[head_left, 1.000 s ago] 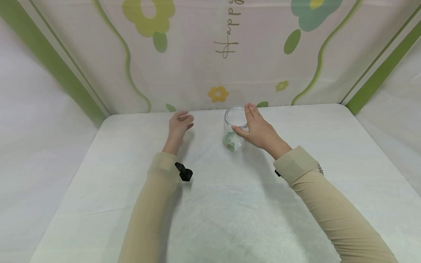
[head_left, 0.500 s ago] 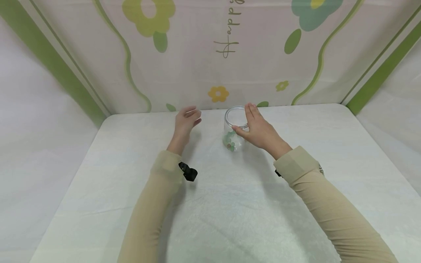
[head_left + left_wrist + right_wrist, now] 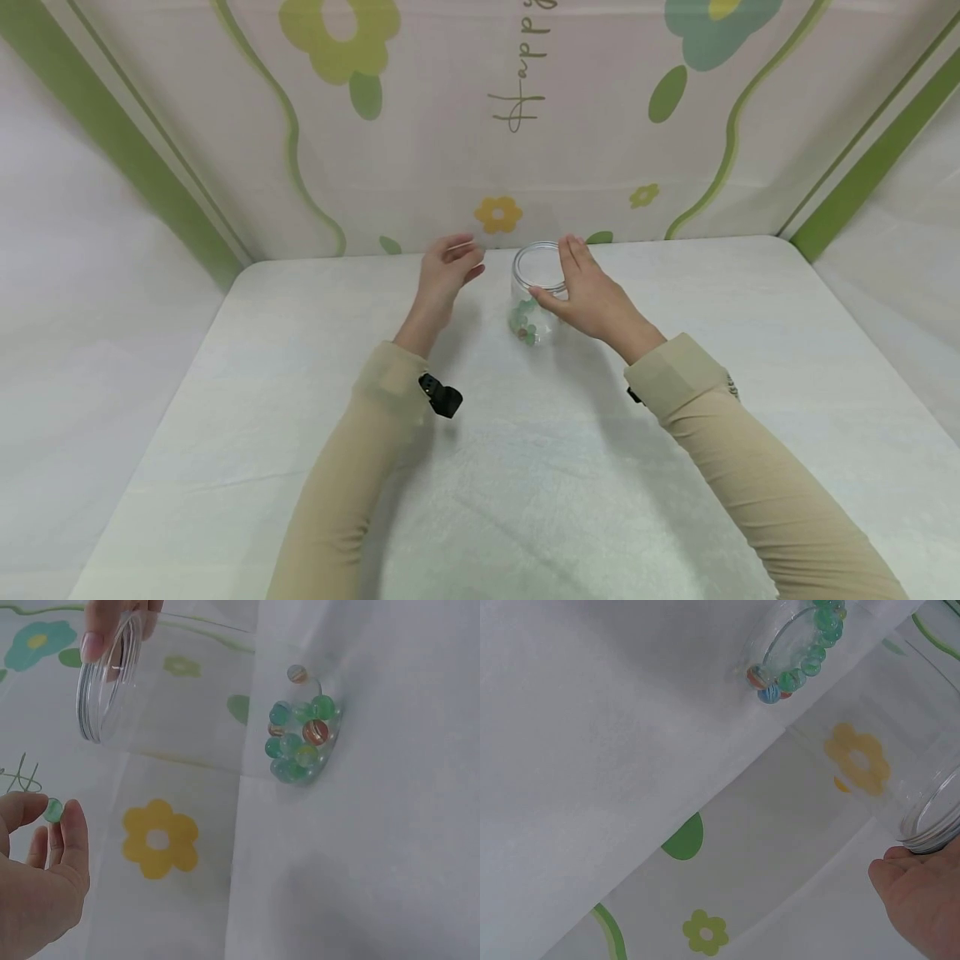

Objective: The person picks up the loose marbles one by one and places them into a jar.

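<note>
A clear jar [image 3: 531,292] with a ringed rim stands upright near the table's back edge. Several glass marbles [image 3: 304,742], mostly green with some orange-brown and bluish ones, lie at its bottom. My right hand [image 3: 600,304] holds the jar near its rim, thumb on the near side and fingers along the right side; in the right wrist view the hand [image 3: 926,892] shows only in part. To the left of the jar and apart from it, my left hand [image 3: 447,275] is raised. Between its thumb and fingers it pinches a green marble [image 3: 53,811], clearest in the left wrist view.
A white cloth covers the table [image 3: 517,483]. Right behind the jar rises a backdrop [image 3: 435,167] printed with flowers and lettering, and pale side walls [image 3: 67,333] flank the table. Both sleeved forearms reach in from the front, with a black wrist camera [image 3: 442,397] on the left one.
My left hand has moved right, nearer the jar, and slightly away from me. The right hand and the jar have stayed in place.
</note>
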The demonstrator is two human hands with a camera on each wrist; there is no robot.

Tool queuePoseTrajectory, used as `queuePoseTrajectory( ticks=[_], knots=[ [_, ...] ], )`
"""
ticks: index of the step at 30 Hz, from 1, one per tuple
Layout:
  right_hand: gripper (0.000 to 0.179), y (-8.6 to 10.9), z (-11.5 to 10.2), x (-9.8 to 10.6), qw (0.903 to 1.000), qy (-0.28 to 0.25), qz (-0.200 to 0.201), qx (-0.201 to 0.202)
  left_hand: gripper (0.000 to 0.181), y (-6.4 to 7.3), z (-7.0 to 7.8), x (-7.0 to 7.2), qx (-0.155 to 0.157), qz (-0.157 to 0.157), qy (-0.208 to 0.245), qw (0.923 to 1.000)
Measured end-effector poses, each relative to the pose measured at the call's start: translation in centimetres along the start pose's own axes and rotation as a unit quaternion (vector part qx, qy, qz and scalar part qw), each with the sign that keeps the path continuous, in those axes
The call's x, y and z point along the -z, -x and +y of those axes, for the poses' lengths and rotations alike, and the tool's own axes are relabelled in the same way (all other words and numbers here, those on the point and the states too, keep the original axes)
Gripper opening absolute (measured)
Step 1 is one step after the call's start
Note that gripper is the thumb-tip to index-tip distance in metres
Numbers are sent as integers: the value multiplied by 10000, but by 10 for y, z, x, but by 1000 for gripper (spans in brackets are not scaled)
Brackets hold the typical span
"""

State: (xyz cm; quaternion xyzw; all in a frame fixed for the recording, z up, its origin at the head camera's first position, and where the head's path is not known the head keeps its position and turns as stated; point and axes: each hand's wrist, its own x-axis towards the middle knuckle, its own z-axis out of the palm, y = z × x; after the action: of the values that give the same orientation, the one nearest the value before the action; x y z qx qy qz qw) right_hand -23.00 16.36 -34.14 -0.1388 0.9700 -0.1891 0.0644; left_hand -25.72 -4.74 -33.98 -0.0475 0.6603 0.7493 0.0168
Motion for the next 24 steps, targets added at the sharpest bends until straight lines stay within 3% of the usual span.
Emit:
queuePoseTrajectory(
  ticks=[13, 24],
  knots=[
    [93, -1, 0, -1, 10000, -7, 6, -11, 37, 10, 5, -17, -85, -442, -246, 9987],
    [93, -2, 1, 0, 10000, -57, -19, 8, 38, 18, 4, -30, -392, -978, -745, 9916]
  ],
)
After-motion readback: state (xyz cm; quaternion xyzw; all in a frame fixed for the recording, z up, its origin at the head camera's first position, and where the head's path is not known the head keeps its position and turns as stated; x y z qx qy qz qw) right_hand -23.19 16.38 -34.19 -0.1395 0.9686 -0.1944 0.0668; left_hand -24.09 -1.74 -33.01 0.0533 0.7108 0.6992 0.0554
